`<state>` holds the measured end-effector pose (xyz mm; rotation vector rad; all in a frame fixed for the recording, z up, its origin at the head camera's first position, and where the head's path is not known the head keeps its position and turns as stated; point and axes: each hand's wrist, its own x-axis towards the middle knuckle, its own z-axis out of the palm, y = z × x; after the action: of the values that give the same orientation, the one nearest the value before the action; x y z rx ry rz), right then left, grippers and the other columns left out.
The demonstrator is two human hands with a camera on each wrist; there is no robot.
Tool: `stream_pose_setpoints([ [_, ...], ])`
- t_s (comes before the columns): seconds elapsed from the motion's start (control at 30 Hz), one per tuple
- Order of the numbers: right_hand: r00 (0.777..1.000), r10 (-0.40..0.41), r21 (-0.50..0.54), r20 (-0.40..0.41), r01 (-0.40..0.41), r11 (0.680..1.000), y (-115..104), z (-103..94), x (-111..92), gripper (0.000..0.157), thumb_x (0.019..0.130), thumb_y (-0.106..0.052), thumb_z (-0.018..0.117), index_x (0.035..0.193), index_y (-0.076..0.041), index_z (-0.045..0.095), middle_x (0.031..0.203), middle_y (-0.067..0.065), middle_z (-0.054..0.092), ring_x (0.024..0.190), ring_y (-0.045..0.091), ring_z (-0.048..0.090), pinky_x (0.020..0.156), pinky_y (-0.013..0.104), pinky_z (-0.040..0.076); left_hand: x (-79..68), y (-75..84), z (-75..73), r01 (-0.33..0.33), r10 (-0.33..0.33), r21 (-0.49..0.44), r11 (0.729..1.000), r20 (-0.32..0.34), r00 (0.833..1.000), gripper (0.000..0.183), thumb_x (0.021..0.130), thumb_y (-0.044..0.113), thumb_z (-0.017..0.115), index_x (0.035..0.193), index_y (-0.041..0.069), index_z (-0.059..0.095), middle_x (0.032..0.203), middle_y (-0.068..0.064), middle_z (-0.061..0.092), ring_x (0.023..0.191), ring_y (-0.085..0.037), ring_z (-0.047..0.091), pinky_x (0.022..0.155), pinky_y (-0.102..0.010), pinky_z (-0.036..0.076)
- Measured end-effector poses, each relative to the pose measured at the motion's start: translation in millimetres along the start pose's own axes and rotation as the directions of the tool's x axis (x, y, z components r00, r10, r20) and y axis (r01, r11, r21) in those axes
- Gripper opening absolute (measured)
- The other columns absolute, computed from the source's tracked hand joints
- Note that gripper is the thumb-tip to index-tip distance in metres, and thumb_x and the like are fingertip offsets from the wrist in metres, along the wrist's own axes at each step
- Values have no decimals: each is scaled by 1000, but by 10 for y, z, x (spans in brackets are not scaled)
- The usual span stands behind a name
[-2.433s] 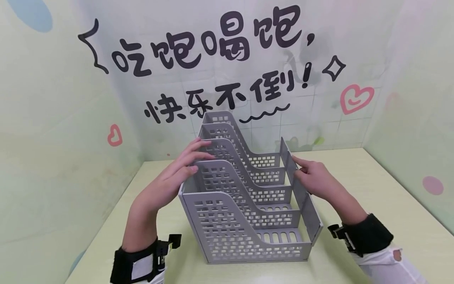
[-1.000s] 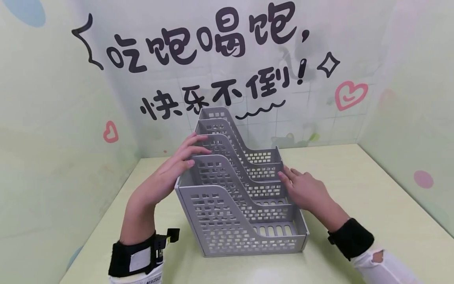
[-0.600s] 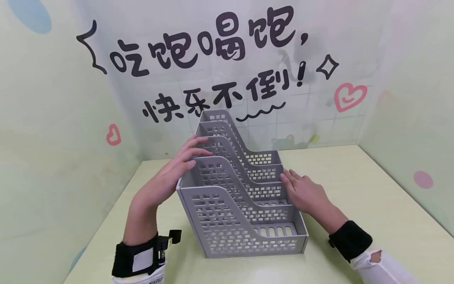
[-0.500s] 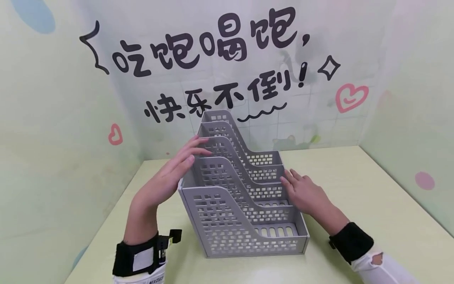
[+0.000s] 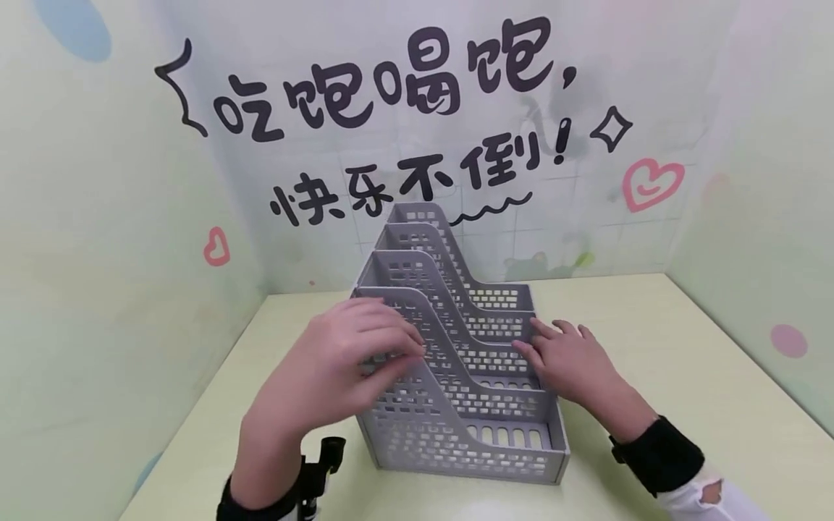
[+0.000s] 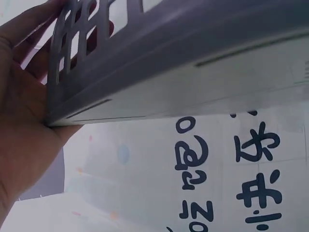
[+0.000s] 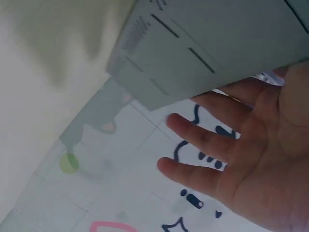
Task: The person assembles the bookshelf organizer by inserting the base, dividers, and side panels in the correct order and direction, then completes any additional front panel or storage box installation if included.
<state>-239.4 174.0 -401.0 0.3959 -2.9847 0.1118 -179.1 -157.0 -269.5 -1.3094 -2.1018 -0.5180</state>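
Note:
A grey plastic file organizer (image 5: 423, 420) with slotted dividers stands upright on the table. My left hand (image 5: 339, 362) grips its near panel by the top edge, fingers bent over the rim and thumb on the outer face. In the left wrist view, those fingertips show through the holes of the panel (image 6: 96, 92). My right hand (image 5: 576, 362) rests at the low right end, fingers spread, its thumb reaching over the rim. Some right fingers (image 7: 198, 179) extend straight, apart from the plain end panel (image 7: 217, 38), in the right wrist view.
The pale wooden table (image 5: 684, 347) runs back to a wall sheet (image 5: 313, 43) with black lettering and pink hearts. Walls flank both sides. Black wrist straps (image 5: 661, 456) with small cameras sit on both arms.
The organizer's right end panel, tilted outward at first, has come in against the dividers. My left hand has moved from the tall left end to the near panel, and the organizer has turned slightly.

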Motion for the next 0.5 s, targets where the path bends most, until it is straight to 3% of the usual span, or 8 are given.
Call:
stream_pose_setpoints([
  [0.07,999,1,-42,35,1,999,-22,-111,-82,53,110,-51,48,114,-9,81,147,18,66,131,47,61,113,75,40,-24,-107,6,22,-22,8,1000,-19,1000,12,84,11,88,91,18,81,103,4,81,106,-17,74,106,-40,58],
  [0.13,997,-3,-83,76,9,997,-51,-230,-180,55,109,-53,50,95,-10,80,126,20,76,122,46,65,113,76,39,-65,-238,9,60,-57,54,997,-55,997,11,83,12,88,90,16,81,109,-2,81,115,-26,72,109,-46,56],
  [0.23,991,-38,-103,128,52,993,-99,-389,-318,53,105,-56,57,74,-15,72,92,10,79,111,43,69,112,81,37,-124,-481,67,180,-162,126,976,-136,977,10,84,11,89,91,12,81,122,-11,78,125,-36,67,112,-54,54],
  [0.3,984,-113,-66,141,123,990,-136,-436,-393,41,98,-52,70,76,-18,74,86,4,78,104,38,72,105,76,46,-162,-666,160,305,-275,171,937,-179,945,10,89,12,85,99,12,82,130,-16,73,128,-40,65,109,-57,54],
  [0.4,945,-291,65,149,285,956,-176,-426,-454,12,87,-31,86,92,-21,81,85,-2,76,83,20,68,83,47,61,-187,-848,343,496,-468,242,834,-164,868,29,97,15,79,125,16,78,143,-22,61,128,-44,62,86,-56,63],
  [0.47,899,-415,160,141,393,906,-196,-386,-454,17,84,-10,85,96,-20,80,76,-8,66,68,7,53,60,25,48,-170,-834,454,557,-562,337,759,-91,822,47,100,20,74,146,19,65,152,-26,52,133,-47,58,87,-57,64],
  [0.5,876,-461,204,140,430,879,-200,-366,-445,23,83,-1,81,95,-20,78,71,-11,58,64,3,45,54,21,39,-145,-771,505,563,-594,385,731,-46,803,54,101,23,74,153,19,58,155,-27,48,136,-48,55,90,-56,63],
])
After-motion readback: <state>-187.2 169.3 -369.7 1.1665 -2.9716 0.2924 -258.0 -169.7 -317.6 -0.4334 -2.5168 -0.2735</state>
